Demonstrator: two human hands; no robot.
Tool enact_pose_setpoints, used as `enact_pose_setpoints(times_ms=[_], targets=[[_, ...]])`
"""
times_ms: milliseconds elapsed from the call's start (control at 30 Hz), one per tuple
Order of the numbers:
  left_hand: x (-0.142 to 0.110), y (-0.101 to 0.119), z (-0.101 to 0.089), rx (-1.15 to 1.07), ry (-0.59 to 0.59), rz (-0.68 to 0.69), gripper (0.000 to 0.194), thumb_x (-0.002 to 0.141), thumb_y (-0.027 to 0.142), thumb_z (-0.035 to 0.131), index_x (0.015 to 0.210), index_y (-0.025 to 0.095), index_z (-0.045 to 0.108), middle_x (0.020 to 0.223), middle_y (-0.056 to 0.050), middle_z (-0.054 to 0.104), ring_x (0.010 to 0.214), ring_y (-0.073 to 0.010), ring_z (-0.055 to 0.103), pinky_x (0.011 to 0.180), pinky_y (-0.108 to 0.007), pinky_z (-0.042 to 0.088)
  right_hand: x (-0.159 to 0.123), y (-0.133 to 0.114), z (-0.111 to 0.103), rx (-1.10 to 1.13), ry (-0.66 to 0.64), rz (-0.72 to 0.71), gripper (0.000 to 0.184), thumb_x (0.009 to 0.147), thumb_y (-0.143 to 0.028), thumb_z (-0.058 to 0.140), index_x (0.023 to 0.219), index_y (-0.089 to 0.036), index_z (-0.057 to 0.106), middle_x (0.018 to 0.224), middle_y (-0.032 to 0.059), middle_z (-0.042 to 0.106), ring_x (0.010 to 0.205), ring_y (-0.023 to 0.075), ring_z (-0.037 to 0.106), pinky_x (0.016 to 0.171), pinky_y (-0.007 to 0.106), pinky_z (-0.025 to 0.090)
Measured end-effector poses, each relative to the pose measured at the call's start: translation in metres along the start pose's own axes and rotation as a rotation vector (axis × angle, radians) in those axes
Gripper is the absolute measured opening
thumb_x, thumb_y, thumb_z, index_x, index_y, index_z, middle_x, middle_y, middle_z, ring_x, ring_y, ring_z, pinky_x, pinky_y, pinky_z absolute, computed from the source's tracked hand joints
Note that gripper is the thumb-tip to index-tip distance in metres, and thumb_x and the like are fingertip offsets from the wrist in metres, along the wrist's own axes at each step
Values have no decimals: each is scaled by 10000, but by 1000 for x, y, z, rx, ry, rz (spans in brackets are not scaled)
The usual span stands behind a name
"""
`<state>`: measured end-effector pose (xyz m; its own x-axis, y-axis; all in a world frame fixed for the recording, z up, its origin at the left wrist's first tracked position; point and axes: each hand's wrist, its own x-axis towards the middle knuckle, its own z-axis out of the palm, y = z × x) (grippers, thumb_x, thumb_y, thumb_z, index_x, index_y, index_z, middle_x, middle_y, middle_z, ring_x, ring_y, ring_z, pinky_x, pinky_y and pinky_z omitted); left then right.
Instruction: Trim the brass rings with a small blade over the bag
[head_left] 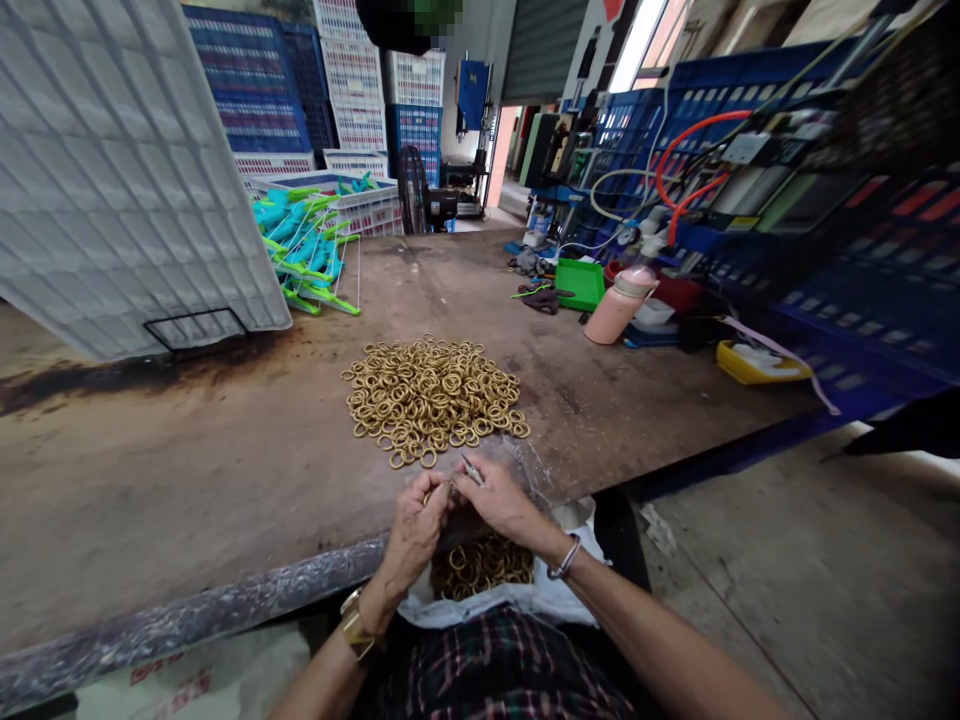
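Indoors, cluttered; tall bright white opening [636,45] at upper right, lighting uneven.
Brown, stained, flat-topped worktable [247,480] spans foreground; blue and white slatted plastic crates [351,75] stacked behind; grey ribbed roller shutter [546,50] at back, beside plain grey wall [501,25]; grey concrete floor [735,560] lower right.

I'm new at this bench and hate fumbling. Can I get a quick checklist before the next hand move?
1. Right hand holds the small pointed tool: ok.
2. Left hand has a whole ring pinched: cannot tell; fingers hide it.
3. Ring pile on the table, just beyond the hands: ok.
4. White bag open below the hands, with rings inside: ok.
5. Pink bottle apart from the pile: ok.
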<state>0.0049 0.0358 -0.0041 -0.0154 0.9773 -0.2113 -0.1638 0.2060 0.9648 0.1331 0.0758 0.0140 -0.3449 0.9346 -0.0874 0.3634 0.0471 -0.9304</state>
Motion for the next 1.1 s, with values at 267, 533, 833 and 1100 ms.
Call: enact_pose_setpoints(times_ms=[267, 533, 833, 1100], targets=[[-1, -3, 2, -124, -90, -162, 319, 722, 484, 564, 727, 175, 485, 541, 64, 461, 366, -31, 338, 347, -147, 205, 1, 3, 0, 17, -26, 22, 148, 767, -264, 447, 657, -170, 480, 562, -49, 479, 551, 87, 422, 524, 190, 325], [-5, -1, 3, -295, -140, -153, 289, 747, 449, 562, 751, 175, 470, 597, 60, 447, 407, -27, 339, 363, -141, 207, 1, 8, -1, -56, 33, 16, 207, 833, -259, 352, 778, -163, 526, 602, -18, 525, 569, 103, 490, 554, 201, 362], [-3, -6, 4, -228, -65, -132, 336, 722, 497, 567, 744, 179, 463, 584, 58, 467, 413, -34, 365, 367, -140, 234, -10, 22, 3, -805, -111, -140, 232, 744, -121, 396, 925, -160, 536, 737, 39, 617, 625, 134, 522, 594, 237, 314], [-9, -6, 1, -39, -18, -33, 319, 756, 486, 528, 690, 180, 466, 515, 70, 444, 384, -39, 357, 358, -149, 260, -4, 13, 0, -943, -163, -65, 281, 783, -117, 369, 1014, -148, 526, 785, 76, 654, 689, 166, 593, 583, 249, 328]])
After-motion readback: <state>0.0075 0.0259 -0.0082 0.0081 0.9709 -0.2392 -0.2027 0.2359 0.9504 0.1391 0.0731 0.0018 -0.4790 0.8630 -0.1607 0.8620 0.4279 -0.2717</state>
